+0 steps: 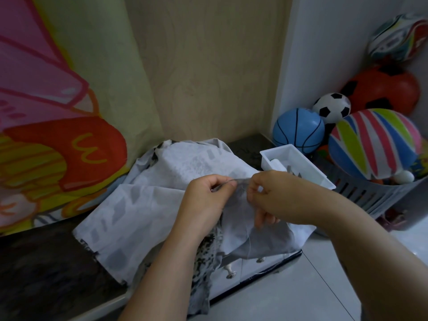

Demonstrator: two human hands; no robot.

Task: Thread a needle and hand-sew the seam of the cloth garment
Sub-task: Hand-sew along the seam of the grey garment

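A pale grey cloth garment [150,205] with darker rectangular marks and a black speckled print lies spread over a dark countertop [46,262]. My left hand [208,200] pinches a raised fold of the cloth near its middle. Right beside it, my right hand [268,195] pinches something small at the same fold; the needle itself is too small to make out. A thin thread [248,237] hangs down from the right hand across the cloth.
A white plastic tray [298,158] holding small sewing items stands just behind my right hand. A grey slatted basket [370,193] of several coloured balls sits at the right. A colourful printed curtain hangs at the left. Drawer knobs show below the counter edge.
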